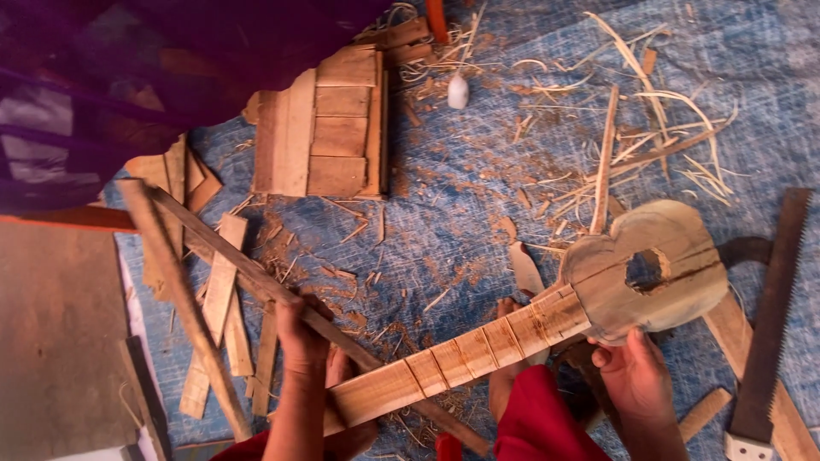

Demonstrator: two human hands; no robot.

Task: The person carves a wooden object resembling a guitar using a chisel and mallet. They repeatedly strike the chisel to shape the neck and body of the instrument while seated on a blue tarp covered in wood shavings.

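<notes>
Down on the blue tarp (478, 196), seen from the head camera, a person holds a rough wooden guitar (547, 316) across the lap. Its long axis runs from lower left up to the right: neck end low on the left, rounded body with its sound hole high on the right. The left hand (301, 337) is closed around the neck end, fingers wrapped over the top, where a long dark slat (256, 277) crosses beneath; whether the fingers pinch that slat too, I cannot tell. The right hand (636, 376) sits under the body, palm up, fingers curled against the lower edge, supporting rather than clamping. So the guitar lies between the two hands, body toward the right one, neck toward the left. Bare toes show under the neck's middle, beside red cloth (538, 423).

Round about: a saw (773, 316) just right of the body, teeth outward; a slatted panel (329, 128) well apart at the top; loose offcuts (218, 299) left; shavings (632, 128) scattered upper right; a small white lump (459, 90) near the panel.
</notes>
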